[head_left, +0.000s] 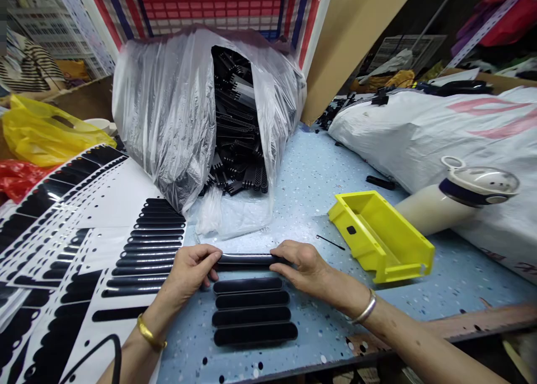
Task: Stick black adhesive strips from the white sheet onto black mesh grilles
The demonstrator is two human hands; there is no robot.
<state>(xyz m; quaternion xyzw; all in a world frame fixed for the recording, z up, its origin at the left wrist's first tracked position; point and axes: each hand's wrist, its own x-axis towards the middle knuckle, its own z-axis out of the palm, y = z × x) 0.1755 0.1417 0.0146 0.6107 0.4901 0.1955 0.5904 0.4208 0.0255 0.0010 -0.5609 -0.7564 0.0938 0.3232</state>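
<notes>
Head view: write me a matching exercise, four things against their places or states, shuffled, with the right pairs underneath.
Things
1. Yellow bin
2. Four black strips
3. Black strip just beyond those four
4. Translucent plastic bag

Places and states
A. Held at its ends between the left hand and the right hand
B. Open at the front, black parts showing inside
C. Beside the pale bottle
D. Lying parallel on the blue tabletop

Right pairs: 1-C, 2-D, 3-A, 4-B
</notes>
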